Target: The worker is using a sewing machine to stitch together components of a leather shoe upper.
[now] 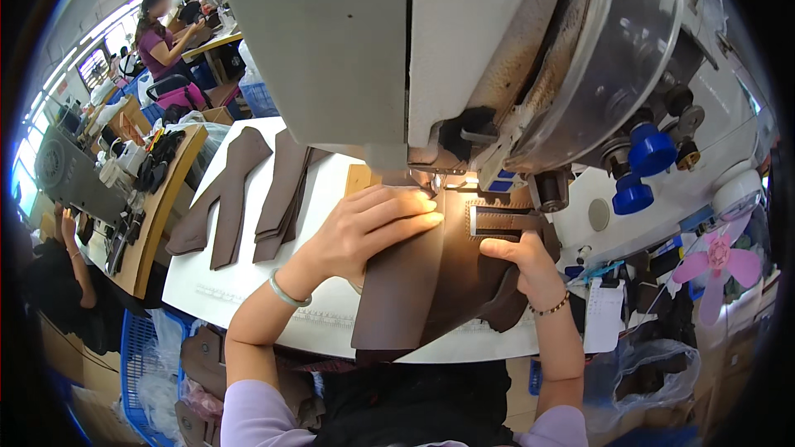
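Observation:
A brown leather-like piece (464,281) lies under the head of a sewing machine (319,50), one panel (397,290) overlapping another. Stitching surrounds a rectangular slot (497,221) with a metallic-looking edge. My left hand (373,228) presses the panel close beside the needle area (435,182), fingers together on top and thumb mostly hidden. At the slot's near right side, my right hand (526,261) grips the piece, its thumb on top and its other fingers largely out of sight. The needle tip is hard to make out behind my left fingertips.
On the white table (323,273), more brown pieces (219,199) lie to the left. Blue knobs (650,149) jut from the machine at right, near a pink fan (716,257). A blue crate (141,364) stands lower left. Another person (161,41) works far left.

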A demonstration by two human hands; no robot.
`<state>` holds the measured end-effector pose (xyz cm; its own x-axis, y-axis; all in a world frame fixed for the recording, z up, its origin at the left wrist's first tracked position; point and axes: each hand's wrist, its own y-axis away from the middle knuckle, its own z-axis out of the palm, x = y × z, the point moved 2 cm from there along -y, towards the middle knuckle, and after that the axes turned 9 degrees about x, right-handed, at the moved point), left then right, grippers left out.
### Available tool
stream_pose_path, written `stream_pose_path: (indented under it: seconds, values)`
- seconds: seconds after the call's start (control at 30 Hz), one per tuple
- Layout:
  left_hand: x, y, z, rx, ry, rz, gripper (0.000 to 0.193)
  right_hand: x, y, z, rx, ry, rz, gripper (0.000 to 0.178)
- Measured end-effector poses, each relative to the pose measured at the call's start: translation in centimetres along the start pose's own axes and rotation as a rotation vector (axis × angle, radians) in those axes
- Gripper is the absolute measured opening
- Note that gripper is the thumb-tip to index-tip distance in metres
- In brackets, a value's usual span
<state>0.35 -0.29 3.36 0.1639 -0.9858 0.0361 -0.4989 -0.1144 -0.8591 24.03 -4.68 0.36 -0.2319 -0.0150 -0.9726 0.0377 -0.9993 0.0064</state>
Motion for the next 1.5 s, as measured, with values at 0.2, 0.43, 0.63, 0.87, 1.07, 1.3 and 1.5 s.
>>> stream_pose_path:
  seconds: [0.2, 0.43, 0.63, 0.87, 1.07, 1.3, 1.5]
  values:
    - [1.5, 0.2, -0.4, -0.017, -0.146, 0.094, 0.037, -0.2, -0.3, -0.4, -0.029, 0.055, -0.004, 0.032]
    - [1.7, 0.3, -0.3, 0.044, -0.096, 0.037, 0.034, 0.1, -0.2, -0.2, 0.020, 0.033, -0.018, 0.028]
    - [2.0, 0.2, -0.3, 0.011, -0.137, 0.078, 0.033, 0.1, 0.0, -0.1, 0.032, 0.018, -0.026, 0.027]
    - [2.2, 0.0, -0.5, -0.009, -0.183, 0.147, 0.033, 0.0, 0.2, 0.1, 0.122, -0.023, -0.064, 0.026]
    - [2.1, 0.0, -0.5, -0.020, -0.163, 0.133, 0.033, 0.1, 0.1, -0.2, 0.121, 0.015, 0.055, 0.031]
    - [1.2, -0.2, -0.3, -0.010, -0.198, 0.133, 0.036, -0.5, -0.8, -0.5, 0.071, -0.031, 0.032, 0.031]
    - [0.6, -0.2, -0.1, -0.006, -0.176, 0.084, 0.043, -0.2, -2.0, -0.9, 0.169, 0.029, -0.108, 0.034]
